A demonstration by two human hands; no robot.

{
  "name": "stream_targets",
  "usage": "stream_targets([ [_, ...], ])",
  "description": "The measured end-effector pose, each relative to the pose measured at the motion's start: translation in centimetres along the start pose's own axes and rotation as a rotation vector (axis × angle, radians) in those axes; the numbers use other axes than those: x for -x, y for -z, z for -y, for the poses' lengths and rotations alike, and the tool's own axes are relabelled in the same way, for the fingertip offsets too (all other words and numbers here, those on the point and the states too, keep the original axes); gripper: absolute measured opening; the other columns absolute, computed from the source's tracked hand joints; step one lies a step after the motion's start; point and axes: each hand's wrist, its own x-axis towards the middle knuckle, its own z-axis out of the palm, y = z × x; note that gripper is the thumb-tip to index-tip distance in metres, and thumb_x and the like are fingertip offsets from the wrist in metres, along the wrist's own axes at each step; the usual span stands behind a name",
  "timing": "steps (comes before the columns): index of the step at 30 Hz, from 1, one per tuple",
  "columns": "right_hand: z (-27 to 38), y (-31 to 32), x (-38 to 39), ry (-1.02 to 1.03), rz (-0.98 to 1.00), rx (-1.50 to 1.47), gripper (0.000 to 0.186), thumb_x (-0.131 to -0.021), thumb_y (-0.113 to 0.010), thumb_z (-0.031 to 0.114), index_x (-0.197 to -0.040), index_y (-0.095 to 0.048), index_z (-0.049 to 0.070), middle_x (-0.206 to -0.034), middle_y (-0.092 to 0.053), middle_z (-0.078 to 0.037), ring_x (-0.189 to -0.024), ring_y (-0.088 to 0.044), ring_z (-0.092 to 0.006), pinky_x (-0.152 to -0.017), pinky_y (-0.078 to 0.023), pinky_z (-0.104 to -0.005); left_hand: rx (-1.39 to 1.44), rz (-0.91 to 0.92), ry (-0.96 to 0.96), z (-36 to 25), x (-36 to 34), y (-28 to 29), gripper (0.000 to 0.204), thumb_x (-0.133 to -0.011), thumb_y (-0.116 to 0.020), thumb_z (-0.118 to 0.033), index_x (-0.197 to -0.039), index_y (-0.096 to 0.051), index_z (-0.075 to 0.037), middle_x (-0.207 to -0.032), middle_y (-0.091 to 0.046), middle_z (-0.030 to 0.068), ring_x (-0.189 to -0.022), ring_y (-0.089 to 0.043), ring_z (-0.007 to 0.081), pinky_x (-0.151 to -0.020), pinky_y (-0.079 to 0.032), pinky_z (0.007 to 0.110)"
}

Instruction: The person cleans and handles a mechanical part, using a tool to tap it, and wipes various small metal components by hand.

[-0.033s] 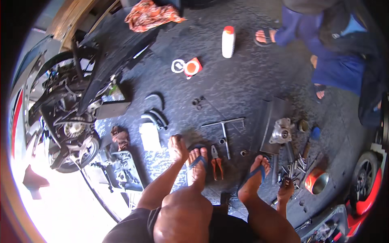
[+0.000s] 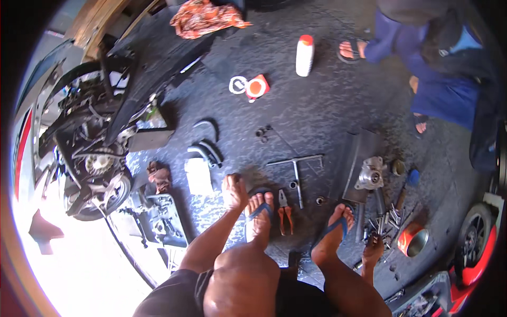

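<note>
My left hand hangs with loose, parted fingers beside my sandalled foot and a white sheet. My right hand is down among scattered sockets and wrenches, fingers curled on something I cannot make out. Between my feet lie orange-handled pliers, with a T-handle wrench above them. A silver metal housing rests on a dark plate at the right, near an orange tin.
A partly dismantled motorcycle fills the left. Another person is at the upper right. A white bottle, round red-and-white items and an orange rag lie farther ahead. A red vehicle is at right.
The whole view has shifted slightly to the right in the picture. My hands look the same against the things around them.
</note>
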Motion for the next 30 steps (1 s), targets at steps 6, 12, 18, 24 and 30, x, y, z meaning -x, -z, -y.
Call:
stream_targets([
  [6, 4.6, 0.6, -2.5, 0.177, 0.066, -0.004, 0.024, -0.096, -0.056, 0.021, -0.094, -0.065, -0.001, -0.073, -0.065, -0.009, -0.063, -0.060, -0.0149, -0.057, -0.046, -0.0316, -0.112, 0.109, 0.044, 2.1, 0.6, 1.2, 0.019, -0.096, -0.052, -0.019, -0.086, -0.060, -0.005, -0.087, -0.061, 0.0166, -0.084, -0.058, 0.0378, -0.078, -0.042, 0.049],
  [12, 7.7, 1.1, -2.9, 0.180, 0.128, -0.013, 0.024, -0.096, -0.055, 0.021, -0.096, -0.066, -0.001, -0.075, -0.065, -0.007, -0.065, -0.059, -0.0139, -0.057, -0.045, -0.0314, -0.033, 0.008, 0.113, 0.7, 2.7, 2.3, 0.019, -0.093, -0.061, -0.024, -0.095, -0.066, -0.006, -0.095, -0.061, 0.0161, -0.092, -0.057, 0.0372, -0.083, -0.042, 0.049],
  [18, 9.4, -0.2, -1.7, 0.147, 0.227, -0.081, 0.023, -0.095, -0.059, 0.020, -0.102, -0.068, -0.001, -0.081, -0.069, -0.011, -0.073, -0.067, -0.0198, -0.066, -0.052, -0.0335, -0.306, 0.104, 0.059, 2.6, 3.5, 3.2, 0.078, -0.083, -0.070, -0.025, -0.150, -0.035, -0.002, -0.151, -0.032, 0.0288, -0.136, -0.033, 0.0471, -0.111, -0.026, 0.059],
  [24, 16.5, -8.4, -1.3, 0.620, 0.568, 0.155, 0.020, -0.092, -0.068, 0.023, -0.097, -0.067, 0.003, -0.084, -0.069, -0.018, -0.078, -0.070, -0.0349, -0.070, -0.054, -0.0423, -0.189, 0.091, 0.035, 0.7, 1.5, 4.1, 0.060, -0.084, -0.070, -0.019, -0.139, -0.051, -0.006, -0.140, -0.045, 0.0221, -0.128, -0.042, 0.0425, -0.106, -0.032, 0.055],
  [30, 22.5, -16.9, -1.6, 0.669, 0.780, 0.491, 0.040, -0.092, -0.065, 0.040, -0.093, -0.067, 0.001, -0.085, -0.070, -0.023, -0.079, -0.070, -0.0411, -0.071, -0.056, -0.0505, 0.218, 0.090, 0.057, -5.0, -0.6, 4.8, 0.017, -0.085, -0.065, -0.001, -0.101, -0.069, -0.001, -0.102, -0.062, 0.0173, -0.093, -0.064, 0.0341, -0.078, -0.052, 0.041],
])
